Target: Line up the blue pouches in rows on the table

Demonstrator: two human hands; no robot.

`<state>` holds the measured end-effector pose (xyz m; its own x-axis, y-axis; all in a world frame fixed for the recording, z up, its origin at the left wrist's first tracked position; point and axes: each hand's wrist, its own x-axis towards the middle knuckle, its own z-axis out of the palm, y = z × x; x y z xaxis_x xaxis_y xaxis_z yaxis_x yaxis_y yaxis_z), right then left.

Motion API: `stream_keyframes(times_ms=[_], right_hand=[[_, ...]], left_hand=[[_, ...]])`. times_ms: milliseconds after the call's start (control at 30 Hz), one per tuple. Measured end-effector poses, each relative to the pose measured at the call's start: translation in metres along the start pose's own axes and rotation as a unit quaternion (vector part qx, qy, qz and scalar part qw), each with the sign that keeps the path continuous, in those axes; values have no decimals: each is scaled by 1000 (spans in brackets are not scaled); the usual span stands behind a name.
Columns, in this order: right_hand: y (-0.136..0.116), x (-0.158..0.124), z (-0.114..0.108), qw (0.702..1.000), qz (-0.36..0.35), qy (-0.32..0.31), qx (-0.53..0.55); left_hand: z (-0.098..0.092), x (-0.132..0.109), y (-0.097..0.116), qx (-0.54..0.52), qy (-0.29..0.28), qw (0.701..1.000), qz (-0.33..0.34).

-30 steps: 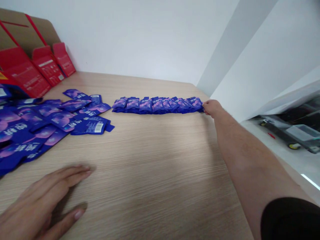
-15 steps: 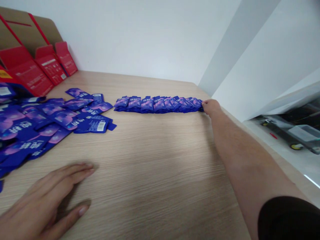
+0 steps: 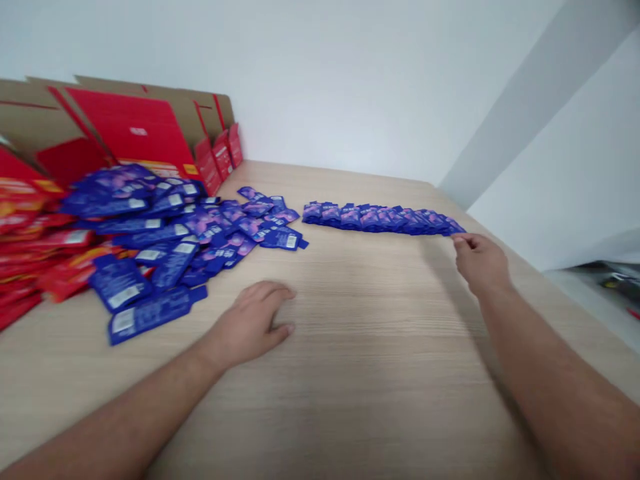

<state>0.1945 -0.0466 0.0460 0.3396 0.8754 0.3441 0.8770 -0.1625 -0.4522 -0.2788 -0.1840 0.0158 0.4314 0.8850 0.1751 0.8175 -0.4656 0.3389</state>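
Observation:
An overlapping row of blue-purple packets (image 3: 370,217) lies across the far part of the wooden table. At its right end, my right hand (image 3: 483,263) pinches the edge of the last packet (image 3: 454,227) between thumb and fingers. My left hand (image 3: 255,319) is low over the table in front of the row, holding nothing. Its fingers are slightly bent and the thumb stands apart from them. To its left spreads a loose heap of the same blue packets (image 3: 210,227), some turned with white barcode labels up.
Red packets (image 3: 55,260) are piled at the far left beside the blue heap. Behind them stand opened red cardboard boxes (image 3: 135,130) with brown insides. A white wall (image 3: 340,87) bounds the table (image 3: 360,373) at the back. Dark items on the floor show past the right edge.
The view has swung left, bringing the red packets and more boxes into sight. My right hand remains at the row's right end. My left hand has moved forward and right over the table.

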Motion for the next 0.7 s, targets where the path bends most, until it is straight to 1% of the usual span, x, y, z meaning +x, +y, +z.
stream_keyframes(times_ms=[100, 233, 300, 367, 433, 500, 567, 633, 700], right_hand=[[-34, -48, -1, 997, 6, -53, 62], [-83, -105, 9, 983, -38, -146, 104], [-108, -126, 19, 974, -67, -182, 116], [-132, -140, 30, 964, -104, -212, 121], [-154, -145, 44, 955, -131, -235, 121], [-177, -143, 59, 954, -143, -240, 111], [-198, -134, 76, 955, -170, -222, 96], [-220, -122, 94, 952, -231, -185, 82], [-242, -110, 113, 941, -292, -162, 60]], left_hand=[[-1, -1, 1, -25, 1, 1000, 2], [0, -3, -3, -45, 1, 999, 22], [1, -3, -5, -56, 5, 998, 28], [2, -2, -6, -65, 11, 997, 30], [2, -2, -8, -72, 18, 997, 32], [3, -1, -8, -75, 24, 996, 33], [3, 0, -8, -77, 28, 996, 34], [2, 0, -8, -82, 27, 996, 33], [2, 0, -7, -85, 23, 996, 31]])
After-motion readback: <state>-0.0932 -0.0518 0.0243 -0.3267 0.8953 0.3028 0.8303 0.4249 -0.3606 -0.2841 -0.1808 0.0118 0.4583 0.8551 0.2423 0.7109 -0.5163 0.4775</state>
